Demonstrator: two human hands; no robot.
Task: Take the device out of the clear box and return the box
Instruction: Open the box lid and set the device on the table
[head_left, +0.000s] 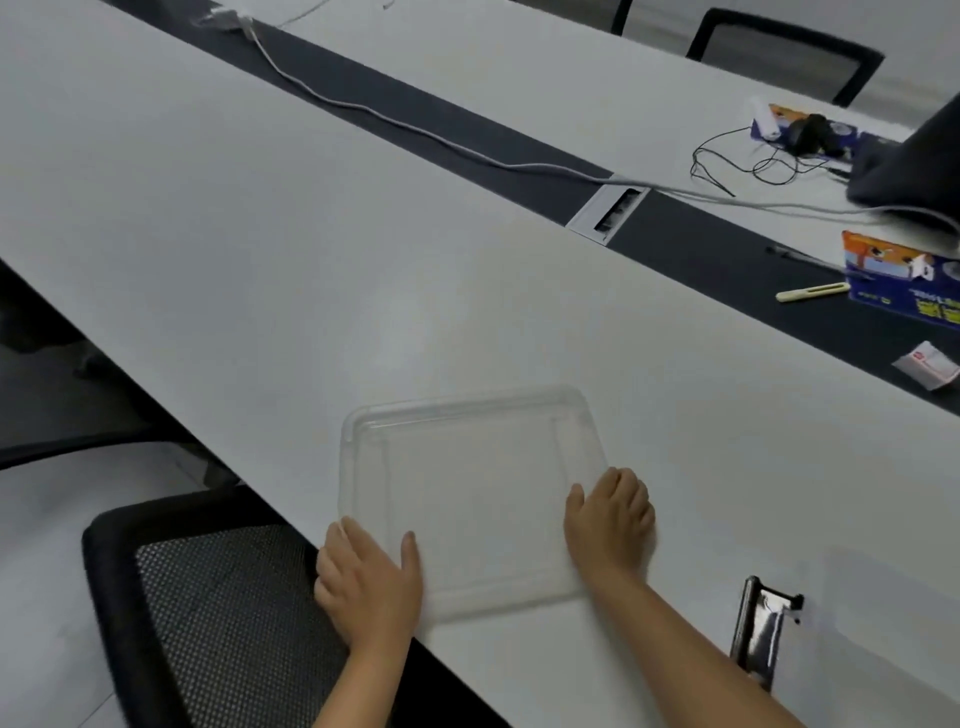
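Observation:
A clear, shallow plastic box (467, 478) lies flat on the white table near its front edge, with nothing visible inside it. My left hand (366, 582) grips its near left corner, thumb on top. At the box's right edge my right hand (610, 517) holds on, fingers curled over the rim. A shiny dark device (761, 629) lies on the table to the right of my right forearm, apart from the box.
A black mesh chair (208, 613) stands at the table's front edge, left of my hands. A grey cable (415, 130) runs along the dark centre strip past a cable port (608, 208). Colourful boxes (904, 280), a pen, a packet and black wires sit at the far right.

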